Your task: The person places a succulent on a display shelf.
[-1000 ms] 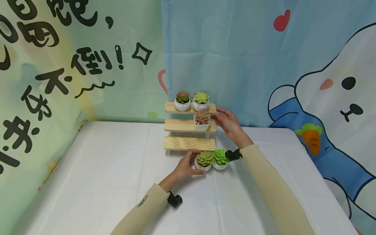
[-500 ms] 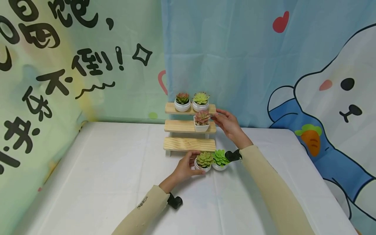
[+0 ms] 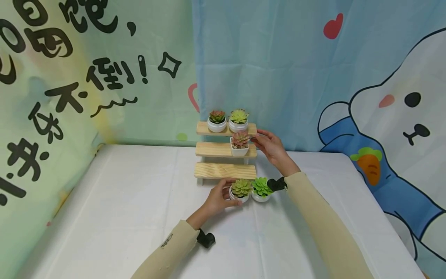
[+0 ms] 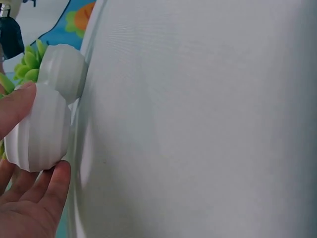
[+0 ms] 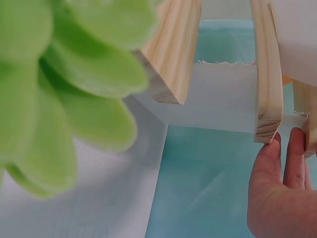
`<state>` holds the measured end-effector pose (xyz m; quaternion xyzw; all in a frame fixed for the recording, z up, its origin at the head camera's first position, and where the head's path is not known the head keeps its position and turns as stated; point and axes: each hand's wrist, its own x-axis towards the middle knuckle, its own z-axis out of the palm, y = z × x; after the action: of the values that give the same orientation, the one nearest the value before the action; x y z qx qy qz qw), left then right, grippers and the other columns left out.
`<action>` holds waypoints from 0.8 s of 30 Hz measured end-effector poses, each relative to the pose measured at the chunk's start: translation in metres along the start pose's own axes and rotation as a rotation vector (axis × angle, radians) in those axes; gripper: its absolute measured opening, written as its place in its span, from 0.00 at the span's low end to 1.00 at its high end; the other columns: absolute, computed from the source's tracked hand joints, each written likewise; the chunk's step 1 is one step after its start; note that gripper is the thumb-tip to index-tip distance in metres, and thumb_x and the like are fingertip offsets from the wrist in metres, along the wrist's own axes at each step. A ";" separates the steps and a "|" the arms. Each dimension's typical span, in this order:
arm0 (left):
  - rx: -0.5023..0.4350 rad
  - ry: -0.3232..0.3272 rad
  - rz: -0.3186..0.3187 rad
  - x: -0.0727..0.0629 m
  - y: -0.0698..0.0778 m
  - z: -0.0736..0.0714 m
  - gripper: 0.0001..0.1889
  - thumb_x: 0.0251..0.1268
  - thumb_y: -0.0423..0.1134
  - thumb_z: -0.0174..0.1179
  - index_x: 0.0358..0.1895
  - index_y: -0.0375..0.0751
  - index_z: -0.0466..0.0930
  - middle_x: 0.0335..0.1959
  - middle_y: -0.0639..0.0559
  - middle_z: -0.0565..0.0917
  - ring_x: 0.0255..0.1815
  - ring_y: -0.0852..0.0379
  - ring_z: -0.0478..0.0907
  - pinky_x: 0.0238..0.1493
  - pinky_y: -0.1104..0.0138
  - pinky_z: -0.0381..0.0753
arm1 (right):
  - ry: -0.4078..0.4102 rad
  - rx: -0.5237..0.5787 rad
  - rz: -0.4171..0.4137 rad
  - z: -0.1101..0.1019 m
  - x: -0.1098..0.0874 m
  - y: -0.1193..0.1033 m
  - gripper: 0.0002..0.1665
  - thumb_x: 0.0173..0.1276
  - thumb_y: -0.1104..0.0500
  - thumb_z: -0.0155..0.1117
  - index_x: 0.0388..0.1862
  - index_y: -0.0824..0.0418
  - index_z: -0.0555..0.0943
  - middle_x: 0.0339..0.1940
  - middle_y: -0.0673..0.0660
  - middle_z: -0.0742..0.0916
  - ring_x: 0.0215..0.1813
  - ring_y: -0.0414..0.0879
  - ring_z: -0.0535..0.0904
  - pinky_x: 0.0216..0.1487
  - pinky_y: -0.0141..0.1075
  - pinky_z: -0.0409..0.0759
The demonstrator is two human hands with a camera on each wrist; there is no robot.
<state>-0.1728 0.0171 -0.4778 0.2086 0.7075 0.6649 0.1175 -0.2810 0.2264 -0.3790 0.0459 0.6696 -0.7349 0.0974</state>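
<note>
In the head view my left hand (image 3: 220, 197) holds a potted succulent (image 3: 241, 188) with dull green leaves, in front of the wooden tiered stand (image 3: 224, 170). The left wrist view shows its round white pot (image 4: 42, 131) between my thumb and fingers. Beside it, a bright green succulent (image 3: 261, 186) in a white pot stands on the table. My right hand (image 3: 273, 150) is at the stand's right side, with the thumb at the end of the middle board (image 5: 270, 99) and straight fingers by the top board (image 5: 312, 119). A pink succulent (image 3: 240, 142) sits on the middle tier.
Two more potted succulents, a reddish one (image 3: 217, 119) and a yellow-green one (image 3: 239, 119), occupy the top tier. The bottom tier's board (image 3: 223, 171) is bare wood. White cloth covers the table (image 3: 139, 205). Printed curtains (image 3: 271, 62) hang behind.
My left hand and its succulent have shifted slightly left, away from the bright green succulent. My right hand stays at the stand's side.
</note>
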 end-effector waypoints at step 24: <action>0.114 0.028 0.018 -0.006 0.028 -0.038 0.35 0.56 0.25 0.69 0.67 0.32 0.63 0.64 0.32 0.70 0.64 0.37 0.71 0.62 0.52 0.75 | 0.014 0.016 0.005 0.003 0.001 0.000 0.33 0.80 0.60 0.47 0.78 0.62 0.53 0.42 0.42 0.79 0.71 0.48 0.67 0.71 0.34 0.65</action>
<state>-0.1809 -0.0186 -0.4473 0.2118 0.7438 0.6276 0.0897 -0.2819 0.2237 -0.3788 0.0535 0.6641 -0.7397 0.0943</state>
